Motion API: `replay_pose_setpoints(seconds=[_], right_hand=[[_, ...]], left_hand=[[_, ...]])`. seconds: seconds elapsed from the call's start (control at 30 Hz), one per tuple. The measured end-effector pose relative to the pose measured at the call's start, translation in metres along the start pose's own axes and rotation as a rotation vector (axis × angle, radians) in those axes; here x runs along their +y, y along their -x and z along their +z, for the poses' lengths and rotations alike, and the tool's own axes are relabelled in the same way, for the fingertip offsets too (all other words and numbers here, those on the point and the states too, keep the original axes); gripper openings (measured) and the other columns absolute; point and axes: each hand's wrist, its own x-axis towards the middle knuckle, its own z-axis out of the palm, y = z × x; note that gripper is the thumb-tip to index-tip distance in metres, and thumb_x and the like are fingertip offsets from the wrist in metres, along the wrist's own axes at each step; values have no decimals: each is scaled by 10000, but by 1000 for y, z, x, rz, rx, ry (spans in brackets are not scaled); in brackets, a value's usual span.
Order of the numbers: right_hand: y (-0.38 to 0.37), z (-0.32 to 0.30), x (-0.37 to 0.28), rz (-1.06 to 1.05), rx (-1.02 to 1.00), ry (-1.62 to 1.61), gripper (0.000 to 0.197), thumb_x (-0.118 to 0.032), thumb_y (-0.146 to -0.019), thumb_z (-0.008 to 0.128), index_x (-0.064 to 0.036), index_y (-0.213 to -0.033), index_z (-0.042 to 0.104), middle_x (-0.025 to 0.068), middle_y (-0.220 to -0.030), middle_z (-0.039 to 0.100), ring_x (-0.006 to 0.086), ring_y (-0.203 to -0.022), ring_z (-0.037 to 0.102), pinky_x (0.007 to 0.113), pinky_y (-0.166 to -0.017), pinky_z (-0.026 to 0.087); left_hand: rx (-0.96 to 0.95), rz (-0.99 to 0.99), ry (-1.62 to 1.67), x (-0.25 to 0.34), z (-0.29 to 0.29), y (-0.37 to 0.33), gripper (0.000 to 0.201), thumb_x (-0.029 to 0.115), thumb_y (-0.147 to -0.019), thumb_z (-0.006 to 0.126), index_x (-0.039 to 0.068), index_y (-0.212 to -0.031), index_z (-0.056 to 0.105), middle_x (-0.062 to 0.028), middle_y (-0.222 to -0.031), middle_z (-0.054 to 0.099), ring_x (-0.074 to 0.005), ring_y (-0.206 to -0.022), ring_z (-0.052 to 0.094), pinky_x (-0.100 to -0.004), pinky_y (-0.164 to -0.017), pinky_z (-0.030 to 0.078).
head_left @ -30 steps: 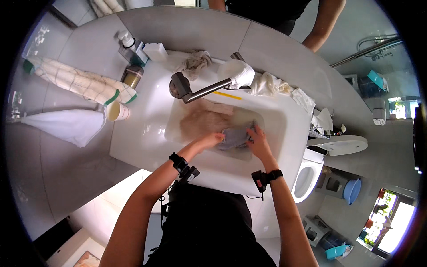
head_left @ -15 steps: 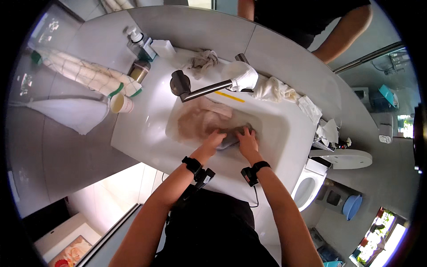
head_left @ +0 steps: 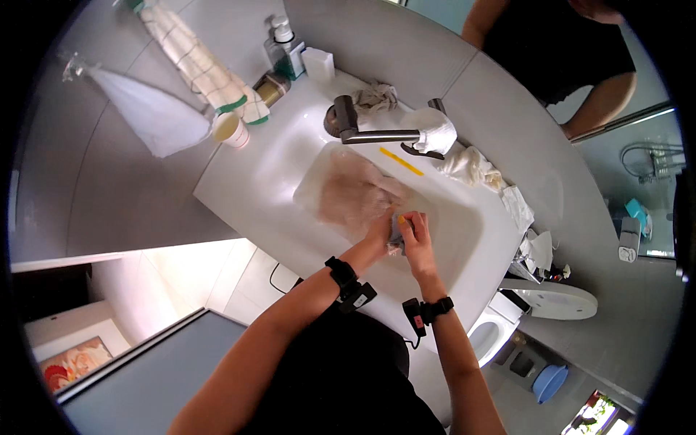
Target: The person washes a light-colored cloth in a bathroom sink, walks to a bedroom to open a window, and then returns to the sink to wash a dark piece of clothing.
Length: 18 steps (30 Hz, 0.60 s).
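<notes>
Grey cloth (head_left: pixel 396 228): bunched between your hands over the basin (head_left: pixel 458 235), toward its near edge.
Right hand (head_left: pixel 417 243): fingers curled, clamped on the grey cloth.
Left hand (head_left: pixel 378 233): close beside your right; I cannot tell its finger grip.
Change: your hands have drawn together, so you work a compact bundle.
Pinkish cloth (head_left: pixel 351 190): at the basin's left end.

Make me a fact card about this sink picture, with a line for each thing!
Left hand: holding a bunched gray cloth
Right hand: holding the same cloth
Sink: white; a pinkish-brown cloth lies in it
Faucet: dark metal, white cloth at its end
Paper cup: near the sink's left corner
</notes>
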Motion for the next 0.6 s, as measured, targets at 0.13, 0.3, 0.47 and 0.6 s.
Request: replay_pose_setpoints(seconds=[0.13,0.3,0.47,0.6], right_hand=[[-3,9,17,-361,172,422,229,-191,-837,569,-15,-974,515,159,-991,452,318,-910,478,371,-778,424],[-2,13,24,-328,213,510,253,-175,-824,570,-30,-1011,479,179,-997,470,380,-899,490,421,-763,430],[-5,8,32,-293,169,509,246,-188,-853,546,-14,-1002,457,201,-977,495,402,-889,496,439,-746,427],[-6,10,39,-275,176,562,209,-187,-883,497,-11,-982,444,244,-946,513,431,-854,506,454,-717,429]], left_hand=[[93,-502,406,10,23,2,309,389,-887,393,117,-921,537,-65,-855,579,-159,-720,589,-297,-562,497],[97,-562,526,2,24,-3,271,341,-897,379,129,-910,546,-32,-805,578,-137,-602,557,-299,-447,432],[-22,-540,414,-11,14,2,221,316,-890,448,134,-926,567,-37,-894,592,-142,-765,585,-288,-593,501],[67,-491,410,-13,18,6,187,243,-883,440,97,-863,555,-58,-782,566,-158,-584,525,-290,-458,416]])
